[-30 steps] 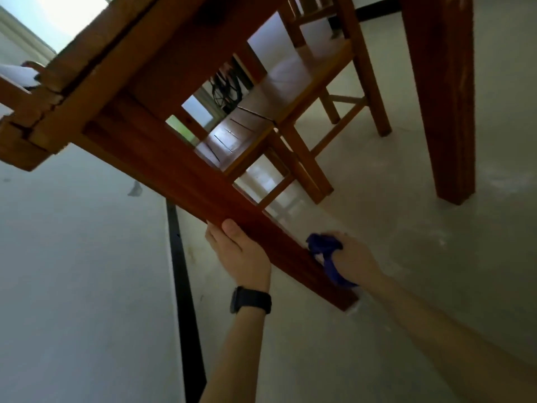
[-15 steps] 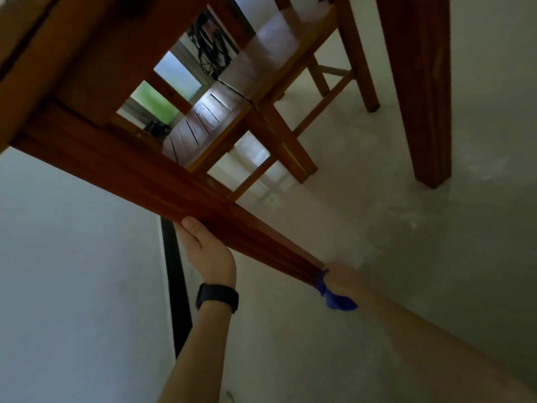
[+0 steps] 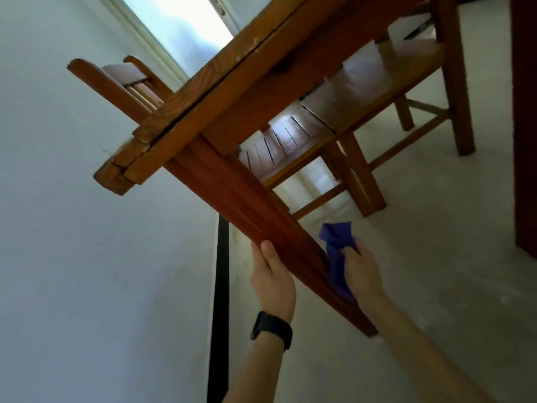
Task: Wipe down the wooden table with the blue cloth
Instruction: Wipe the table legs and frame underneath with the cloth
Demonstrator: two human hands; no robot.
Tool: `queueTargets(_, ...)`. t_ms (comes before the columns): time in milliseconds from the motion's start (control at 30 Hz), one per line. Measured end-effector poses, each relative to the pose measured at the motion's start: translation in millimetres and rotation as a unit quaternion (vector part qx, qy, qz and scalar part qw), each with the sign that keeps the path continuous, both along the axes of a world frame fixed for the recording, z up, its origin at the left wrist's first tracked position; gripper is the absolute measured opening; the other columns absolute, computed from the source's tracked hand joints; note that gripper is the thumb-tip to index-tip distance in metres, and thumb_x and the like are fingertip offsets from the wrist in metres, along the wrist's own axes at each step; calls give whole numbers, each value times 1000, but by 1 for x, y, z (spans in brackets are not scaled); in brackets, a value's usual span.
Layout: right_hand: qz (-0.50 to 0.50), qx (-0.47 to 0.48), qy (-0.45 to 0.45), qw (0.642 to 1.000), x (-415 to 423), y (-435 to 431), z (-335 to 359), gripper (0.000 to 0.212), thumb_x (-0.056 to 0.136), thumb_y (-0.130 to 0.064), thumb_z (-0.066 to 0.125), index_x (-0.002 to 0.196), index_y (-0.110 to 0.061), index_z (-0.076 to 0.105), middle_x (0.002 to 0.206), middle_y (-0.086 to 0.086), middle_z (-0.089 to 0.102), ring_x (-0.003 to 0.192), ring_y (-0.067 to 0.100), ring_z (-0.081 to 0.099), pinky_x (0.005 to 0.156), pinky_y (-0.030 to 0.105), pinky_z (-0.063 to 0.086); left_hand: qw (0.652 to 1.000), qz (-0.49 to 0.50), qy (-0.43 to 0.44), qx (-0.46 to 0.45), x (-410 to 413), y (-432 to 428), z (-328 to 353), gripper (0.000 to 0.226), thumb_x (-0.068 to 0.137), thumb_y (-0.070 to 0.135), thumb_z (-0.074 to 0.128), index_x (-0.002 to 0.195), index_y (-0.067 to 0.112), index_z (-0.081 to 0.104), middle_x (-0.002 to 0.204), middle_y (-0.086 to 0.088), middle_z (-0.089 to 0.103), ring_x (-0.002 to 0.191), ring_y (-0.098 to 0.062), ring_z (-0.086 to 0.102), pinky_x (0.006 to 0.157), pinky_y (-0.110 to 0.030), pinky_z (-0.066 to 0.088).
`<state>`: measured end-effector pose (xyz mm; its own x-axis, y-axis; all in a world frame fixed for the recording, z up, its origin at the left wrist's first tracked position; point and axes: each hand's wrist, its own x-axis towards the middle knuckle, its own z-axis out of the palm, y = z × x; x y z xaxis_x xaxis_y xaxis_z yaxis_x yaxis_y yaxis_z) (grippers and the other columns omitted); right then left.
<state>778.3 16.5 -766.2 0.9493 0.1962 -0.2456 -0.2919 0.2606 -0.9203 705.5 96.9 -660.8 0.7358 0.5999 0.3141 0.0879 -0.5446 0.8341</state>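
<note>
I look low and tilted at the wooden table, its edge running across the top of the head view. One dark red-brown table leg slants down to the floor at centre. My left hand, with a black watch on the wrist, grips the leg from the left side, thumb on its front face. My right hand holds the bunched blue cloth and presses it against the right side of the same leg, a little above its foot.
A wooden bench stands under the table behind the leg. A second table leg rises at the right edge. A chair back shows at upper left. The white wall with a black baseboard is left; pale floor lies right.
The cloth and my right hand have moved back up the leg from near its foot. My left hand keeps its grip on the leg. The view has swung up toward the table edge.
</note>
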Motion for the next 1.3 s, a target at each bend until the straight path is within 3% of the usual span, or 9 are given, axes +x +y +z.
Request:
queueTargets(200,137,140,-277,941,22,7,186,29,98,-23,42,110,-45,58,125,0,58,116,17,55,100,30,42,998,-13,61,25,-6,9,7,40,103,45,26,143,44,33,106,40,52,91,26,53,80,-5,47)
queueTargets(333,57,-10,-372,926,10,15,174,40,98,-30,39,137,-40,46,144,0,42,127,26,41,105,37,36,995,-21,85,39,-7,13,12,39,104,42,26,143,42,33,102,43,49,88,28,52,78,-5,42)
queueTargets(533,246,-313,-229,889,-28,-33,16,49,93,-34,32,142,-31,39,131,10,55,112,29,58,94,38,50,990,-17,134,38,-18,7,35,45,105,42,24,149,36,28,111,22,51,88,7,53,86,-10,38)
queueTargets(667,337,-208,16,918,-38,-111,-2,36,86,-17,62,122,-19,56,108,3,64,88,11,63,82,24,51,991,28,126,16,-16,-7,39,45,106,39,28,150,33,29,116,13,54,101,-17,61,85,-24,40)
queueTargets(800,222,-238,52,944,-15,-167,25,25,84,-20,49,98,-18,70,91,6,71,90,21,66,91,40,51,948,29,288,-133,-11,-35,15,64,94,14,57,150,22,27,137,-1,51,118,-35,56,97,-44,50)
queueTargets(933,98,-233,93,963,4,-225,84,26,85,-15,47,95,-20,71,93,6,71,93,25,65,93,43,49,881,-118,442,-123,1,-110,28,52,98,33,56,142,7,46,146,-10,46,130,-28,47,107,-34,39)
queueTargets(1133,-129,-166,59,976,37,-285,149,27,90,-13,45,104,-29,61,91,2,70,82,19,64,70,33,51,900,-277,336,9,58,-185,81,48,100,42,49,145,28,40,152,0,38,137,-21,39,108,-34,34)
queueTargets(1233,-314,-181,-47,931,65,-309,180,35,92,-18,45,123,-29,54,118,1,61,100,17,59,90,37,51,912,-328,244,16,89,-209,109,50,99,46,47,146,33,36,153,4,37,137,-19,39,108,-38,35)
queueTargets(1300,-414,-173,-167,878,77,-316,212,42,94,-15,49,135,-27,48,127,-4,47,104,3,49,91,17,41,924,-340,175,-4,113,-229,123,51,99,49,45,147,35,34,153,7,36,139,-16,37,108,-37,34)
